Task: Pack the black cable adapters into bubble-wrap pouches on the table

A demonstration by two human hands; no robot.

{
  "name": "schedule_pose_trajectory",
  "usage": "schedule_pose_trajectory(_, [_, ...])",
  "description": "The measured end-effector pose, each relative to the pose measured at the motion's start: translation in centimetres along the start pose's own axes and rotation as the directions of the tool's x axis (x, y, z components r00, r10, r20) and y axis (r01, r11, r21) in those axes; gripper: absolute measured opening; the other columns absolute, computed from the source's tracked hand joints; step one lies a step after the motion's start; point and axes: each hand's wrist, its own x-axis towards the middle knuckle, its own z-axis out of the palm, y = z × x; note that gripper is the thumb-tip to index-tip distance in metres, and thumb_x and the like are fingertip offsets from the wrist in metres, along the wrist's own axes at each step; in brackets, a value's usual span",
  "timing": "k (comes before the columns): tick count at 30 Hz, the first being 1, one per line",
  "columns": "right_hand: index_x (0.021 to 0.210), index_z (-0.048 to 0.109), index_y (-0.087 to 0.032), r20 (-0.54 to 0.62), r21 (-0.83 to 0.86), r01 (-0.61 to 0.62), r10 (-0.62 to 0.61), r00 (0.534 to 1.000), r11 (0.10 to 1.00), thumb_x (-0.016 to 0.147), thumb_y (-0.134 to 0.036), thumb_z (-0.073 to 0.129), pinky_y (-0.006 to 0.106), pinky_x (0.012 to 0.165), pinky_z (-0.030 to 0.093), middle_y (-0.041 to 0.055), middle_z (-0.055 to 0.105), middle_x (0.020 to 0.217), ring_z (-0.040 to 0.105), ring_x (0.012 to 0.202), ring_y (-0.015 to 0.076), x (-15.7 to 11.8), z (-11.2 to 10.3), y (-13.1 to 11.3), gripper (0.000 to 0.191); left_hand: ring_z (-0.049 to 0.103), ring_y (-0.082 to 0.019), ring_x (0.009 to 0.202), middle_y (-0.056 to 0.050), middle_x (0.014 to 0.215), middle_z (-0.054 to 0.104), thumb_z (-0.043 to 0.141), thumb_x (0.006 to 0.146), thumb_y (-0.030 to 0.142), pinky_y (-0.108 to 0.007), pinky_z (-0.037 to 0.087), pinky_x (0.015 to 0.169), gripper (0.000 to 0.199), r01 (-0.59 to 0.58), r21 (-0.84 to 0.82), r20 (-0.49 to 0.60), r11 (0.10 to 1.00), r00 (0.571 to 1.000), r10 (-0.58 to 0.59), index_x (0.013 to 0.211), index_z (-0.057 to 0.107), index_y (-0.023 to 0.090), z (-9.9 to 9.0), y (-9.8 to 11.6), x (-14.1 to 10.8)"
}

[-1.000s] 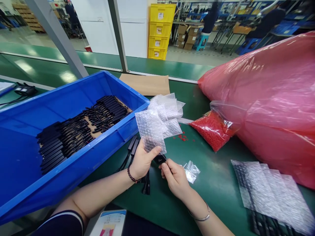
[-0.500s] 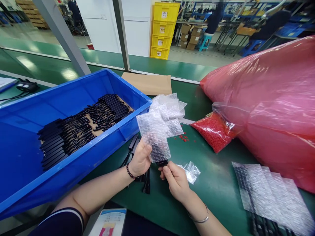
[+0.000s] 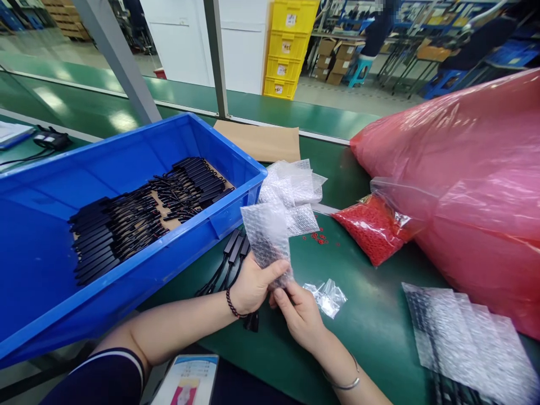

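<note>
My left hand [image 3: 255, 284] is closed around the lower part of a clear bubble wrap bag [image 3: 265, 228], its thumb lying across the front. A dark shape shows faintly through the plastic. At the bag's lower end, my right hand [image 3: 301, 315] pinches the end of a black adapter cable, now mostly hidden by fingers and bag. Several black adapter cables [image 3: 232, 253] lie on the green table beside and under my left forearm. Behind the held bag is a loose pile of flat bubble wrap bags [image 3: 295, 183].
A blue bin [image 3: 219, 225] with rows of black adapter cables stands left. Small red rings [image 3: 320, 239], a zip bag of red rings [image 3: 373, 230], and a large pink sack [image 3: 464, 169] are right. Filled bubble bags [image 3: 468, 337] overlap at front right. Crumpled clear plastic [image 3: 329, 298] lies nearby.
My left hand has shifted right and down the bag, its thumb now across the front. The black end seen at the bag's mouth is now covered. The camera view has shifted slightly.
</note>
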Motion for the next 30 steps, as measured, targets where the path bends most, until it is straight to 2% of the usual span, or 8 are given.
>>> schedule_pose_trajectory(3, [0.089,0.054,-0.02,0.055,-0.093,-0.049,0.054,0.997,0.995,0.091,-0.03,0.042,0.025,0.06,0.042,0.0012,0.058,0.071,0.055,0.064,0.013,0.1,-0.6,0.0,0.016,0.057,-0.011,0.069,0.0,0.072,0.059,0.073,0.067,0.024,-0.025,0.047,0.068,0.023,-0.201,-0.049,-0.116,0.978,0.974,0.194,0.078,0.055,0.015,-0.1,1.4,0.9])
schedule_pose_trajectory(5, [0.086,0.052,-0.02,0.051,-0.133,-0.064,0.072,0.996,0.989,0.093,-0.03,0.036,0.025,0.056,0.039,-0.0009,0.052,0.064,0.05,0.058,0.012,0.0,-0.6,-0.1,0.02,0.056,-0.011,0.07,0.0,0.073,0.06,0.074,0.067,0.023,-0.026,0.046,0.071,0.023,-0.237,-0.06,-0.128,0.97,0.965,0.228,0.08,0.056,0.015,-0.1,1.5,1.1])
schedule_pose_trajectory(12, [0.077,0.046,-0.021,0.035,-0.144,0.111,-0.107,0.994,0.983,0.093,-0.024,0.035,0.026,0.054,0.036,-0.0008,0.046,0.063,0.044,0.056,0.0126,-0.3,0.3,-0.8,0.02,0.052,-0.008,0.064,0.001,0.07,0.059,0.072,0.069,0.023,-0.022,0.042,0.064,0.019,-0.02,-0.011,0.004,1.0,1.0,0.02,0.079,0.059,0.014,0.1,-1.2,-0.4])
schedule_pose_trajectory(17, [0.082,0.051,-0.021,0.072,-0.176,0.16,-0.15,0.986,0.971,0.092,-0.025,0.039,0.027,0.06,0.039,0.0015,0.051,0.067,0.05,0.064,0.0143,-0.1,-1.3,-0.8,0.015,0.053,-0.009,0.065,0.0,0.071,0.06,0.074,0.067,0.022,-0.022,0.043,0.066,0.021,0.049,-0.07,0.034,0.996,0.998,-0.047,0.08,0.06,0.014,0.3,-0.9,-0.5])
schedule_pose_trajectory(21, [0.092,0.054,-0.019,-0.126,-0.178,0.137,-0.161,0.979,0.974,0.09,-0.039,0.04,0.028,0.061,0.041,0.0035,0.053,0.075,0.051,0.067,0.0147,-0.1,-4.1,-2.4,0.024,0.055,-0.01,0.065,0.0,0.068,0.059,0.073,0.069,0.027,-0.023,0.044,0.066,0.019,0.116,-0.153,0.088,0.981,0.991,-0.103,0.072,0.059,0.013,0.6,-0.4,-0.7])
schedule_pose_trajectory(23, [0.099,0.054,-0.018,-0.226,-0.202,0.098,-0.144,0.963,0.974,0.088,-0.044,0.043,0.028,0.062,0.042,0.0039,0.054,0.079,0.051,0.069,0.015,-0.3,-4.9,-4.3,0.03,0.057,-0.011,0.069,0.0,0.072,0.061,0.072,0.069,0.027,-0.023,0.045,0.069,0.019,0.153,-0.082,0.15,0.985,0.979,-0.14,0.077,0.06,0.014,0.7,-0.8,-1.4])
schedule_pose_trajectory(26, [0.093,0.057,-0.018,-0.204,-0.386,0.042,-0.13,0.97,0.921,0.083,-0.04,0.055,0.028,0.068,0.043,0.0041,0.057,0.081,0.052,0.075,0.0157,-0.9,-5.2,-7.4,0.024,0.058,-0.016,0.085,-0.004,0.091,0.065,0.072,0.069,0.024,-0.027,0.046,0.079,0.028,0.144,0.226,0.305,0.963,0.929,-0.211,0.093,0.061,0.014,0.5,-1.9,-2.5])
schedule_pose_trajectory(30, [0.07,0.056,-0.018,-0.179,-0.541,-0.051,-0.056,0.982,0.84,0.086,-0.032,0.053,0.024,0.063,0.039,0.0016,0.056,0.071,0.051,0.067,0.0121,-3.1,-6.8,-10.7,0.022,0.058,-0.019,0.095,-0.006,0.101,0.064,0.071,0.07,0.024,-0.033,0.046,0.087,0.035,-0.026,0.475,0.493,0.88,0.836,-0.242,0.101,0.058,0.016,0.0,-2.7,-3.0])
